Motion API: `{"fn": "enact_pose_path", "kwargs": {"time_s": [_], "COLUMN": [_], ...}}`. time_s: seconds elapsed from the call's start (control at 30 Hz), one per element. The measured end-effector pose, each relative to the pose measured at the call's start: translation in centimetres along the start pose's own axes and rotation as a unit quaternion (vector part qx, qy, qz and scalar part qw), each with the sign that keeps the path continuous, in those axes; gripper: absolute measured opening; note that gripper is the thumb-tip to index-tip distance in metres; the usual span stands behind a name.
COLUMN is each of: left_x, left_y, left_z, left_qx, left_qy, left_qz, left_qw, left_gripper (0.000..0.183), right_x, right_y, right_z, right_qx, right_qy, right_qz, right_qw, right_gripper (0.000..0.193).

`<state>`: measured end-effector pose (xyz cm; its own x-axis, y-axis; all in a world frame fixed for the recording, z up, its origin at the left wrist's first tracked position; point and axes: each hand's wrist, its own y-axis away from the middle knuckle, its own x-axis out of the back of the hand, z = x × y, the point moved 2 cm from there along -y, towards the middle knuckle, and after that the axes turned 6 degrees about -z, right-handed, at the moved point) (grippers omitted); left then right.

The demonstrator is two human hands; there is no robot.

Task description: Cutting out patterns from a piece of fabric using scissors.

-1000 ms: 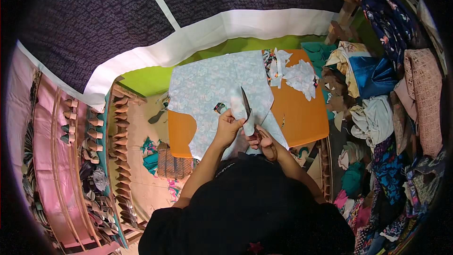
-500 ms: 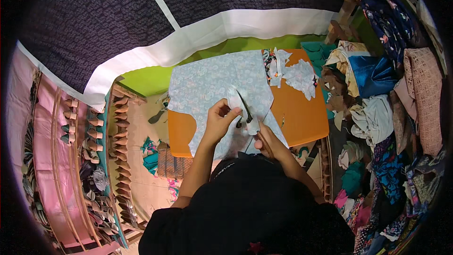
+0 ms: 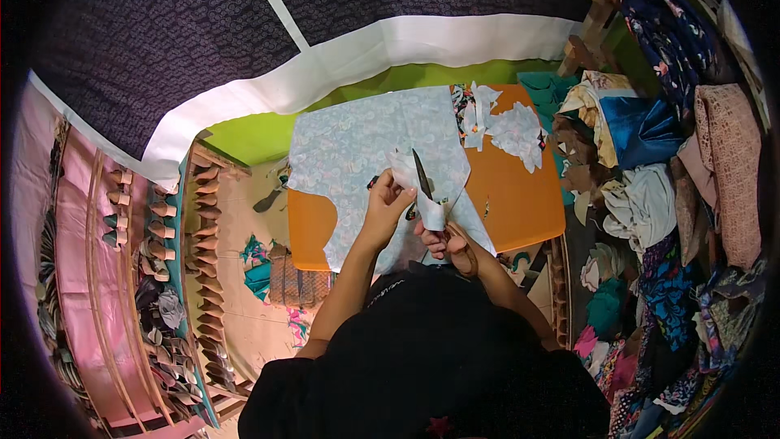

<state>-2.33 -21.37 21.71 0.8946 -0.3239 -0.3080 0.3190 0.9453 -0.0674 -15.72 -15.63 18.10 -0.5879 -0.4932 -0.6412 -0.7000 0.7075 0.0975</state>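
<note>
My right hand [image 3: 445, 245] is wrapped round the handles of a pair of scissors, whose dark blade [image 3: 421, 172] points away from me. Pale fabric [image 3: 432, 215] covers part of the scissors just ahead of that hand. Thumb and fingers of my left hand [image 3: 385, 205] pinch the edge of this small fabric piece, left of the blade. Something small and dark, with a bit of red, shows by the left fingers; I cannot make out what it is. Beneath both hands a large light grey-blue patterned cloth [image 3: 357, 142] lies spread over an orange table [image 3: 520, 207].
Cut fabric scraps [image 3: 516, 134] lie on the table's far right. Folded and heaped cloths [image 3: 642, 203] crowd the right side. On the left stand racks with rows of shoe-shaped pieces [image 3: 209, 252]. A dark patterned cloth with a white border [image 3: 390, 41] hangs across the far side.
The scissor blades look closer together and straighter. My right hand has turned, with its fingers showing more, and my left hand has shifted slightly right and nearer me.
</note>
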Motion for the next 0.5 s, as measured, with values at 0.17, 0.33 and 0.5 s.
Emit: {"fn": "enact_pose_path", "kwargs": {"time_s": [0.17,0.33,0.5], "left_x": [-0.9,1.5,0.7], "left_y": [0.1,0.3,0.1], "left_z": [0.5,-3.0,-2.0], "left_qx": [0.07,0.088,0.052], "left_qy": [0.168,0.143,0.127], "left_qz": [-0.144,-0.143,-0.06], "left_qw": [0.973,0.975,0.989], "left_gripper": [0.041,0.037,0.015], "right_x": [0.7,-0.7,-0.1], "right_y": [-0.5,0.0,0.2], "right_z": [1.3,-0.4,-0.2], "right_qx": [-0.003,-0.007,0.005], "right_qy": [-0.111,-0.025,-0.023], "right_qz": [-0.085,-0.042,-0.021], "right_qw": [0.99,0.999,1.0], "right_gripper": [0.05,0.062,0.066]}}
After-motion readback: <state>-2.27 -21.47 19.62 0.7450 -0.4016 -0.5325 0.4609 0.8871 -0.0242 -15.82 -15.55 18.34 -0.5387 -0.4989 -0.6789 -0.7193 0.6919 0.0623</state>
